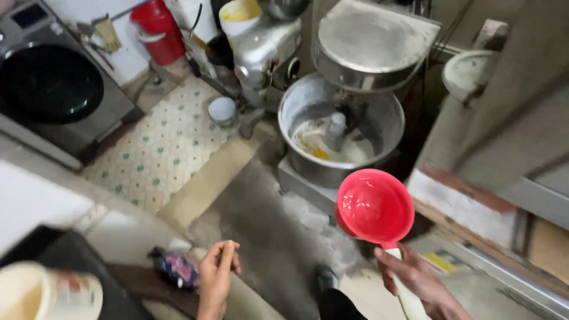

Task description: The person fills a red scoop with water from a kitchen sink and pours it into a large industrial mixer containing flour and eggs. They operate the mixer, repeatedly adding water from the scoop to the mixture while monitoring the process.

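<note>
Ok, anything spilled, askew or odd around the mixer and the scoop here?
Pale, flour-like dust coats the floor by the mixer bowl, and a crumpled wrapper lies near the left hand. The red scoop in the right hand looks empty and undamaged.

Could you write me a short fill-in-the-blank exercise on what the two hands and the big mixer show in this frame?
1. The right hand holds a round plastic scoop by its pale handle; the scoop's bowl is coloured ____.
2. The left hand holds ____, its fingers curled.
3. The large metal mixing bowl of the floor mixer holds pale ____.
4. The floor beside the grey front-loading machine is covered with patterned ____.

Missing words: red; nothing; dough; tiles
</note>
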